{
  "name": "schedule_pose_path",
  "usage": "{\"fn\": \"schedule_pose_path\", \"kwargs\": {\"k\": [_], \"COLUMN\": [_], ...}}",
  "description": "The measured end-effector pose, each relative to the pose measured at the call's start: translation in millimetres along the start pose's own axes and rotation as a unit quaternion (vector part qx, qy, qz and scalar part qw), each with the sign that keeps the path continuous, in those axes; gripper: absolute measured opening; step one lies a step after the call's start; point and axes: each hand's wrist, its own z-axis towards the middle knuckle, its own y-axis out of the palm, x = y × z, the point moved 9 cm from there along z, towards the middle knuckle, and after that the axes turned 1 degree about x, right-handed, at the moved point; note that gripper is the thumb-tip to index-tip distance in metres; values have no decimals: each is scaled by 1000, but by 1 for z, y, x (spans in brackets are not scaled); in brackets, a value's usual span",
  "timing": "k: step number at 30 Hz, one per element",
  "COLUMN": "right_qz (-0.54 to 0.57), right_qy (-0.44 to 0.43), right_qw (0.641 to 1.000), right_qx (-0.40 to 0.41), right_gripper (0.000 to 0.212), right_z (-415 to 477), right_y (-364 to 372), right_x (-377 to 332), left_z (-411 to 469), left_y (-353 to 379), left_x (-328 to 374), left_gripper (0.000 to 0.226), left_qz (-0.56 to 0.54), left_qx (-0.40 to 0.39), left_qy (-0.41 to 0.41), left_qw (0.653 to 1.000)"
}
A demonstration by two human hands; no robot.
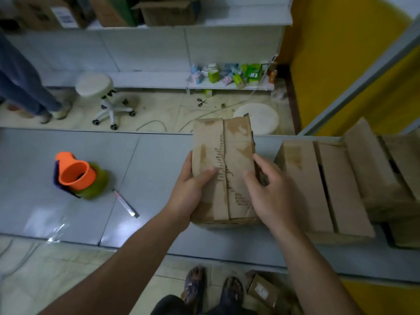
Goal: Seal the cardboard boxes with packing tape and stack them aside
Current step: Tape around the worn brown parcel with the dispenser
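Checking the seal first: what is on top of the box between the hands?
The box has closed flaps with a ragged seam; the left hand and right hand grip it, thumbs on top. Its contents are covered.

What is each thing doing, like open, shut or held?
box, flaps shut, held on the table.
left hand, grips the box's left side.
right hand, grips its right edge.
orange tool, lying on the table, untouched.
cutter, lying near it, untouched.
other boxes, flaps shut, side by side at right.
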Motion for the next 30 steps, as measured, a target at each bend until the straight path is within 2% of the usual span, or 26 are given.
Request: {"fn": "schedule_pose_path", "kwargs": {"k": [3,8,14,21,26,30], "right_qz": [93,135,127,112,119,97], "right_qy": [6,-34,-103,-165,-168,-161], "right_qw": [995,985,976,957,943,942], "right_qx": [-46,-99,-143,-209,-262,-278], "right_gripper": [54,63,60,58,60,66], "right_z": [-5,-17,-51,-126,-181,-192], "right_y": [26,81,163,306,416,479], "right_x": [-16,-59,-124,-214,-264,-284], "left_z": [-6,-25,-65,-136,-175,-176], "left_y": [-27,-89,-193,-358,-479,-543], "left_x": [7,23,45,54,54,51], "left_gripper": [48,45,44,39,42,41], "left_qz": [-22,-50,-87,-115,-126,-156], "left_qx": [27,90,164,235,272,275], "left_qy": [1,27,73,104,98,79], "left_qw": [999,994,980,959,949,945]}}
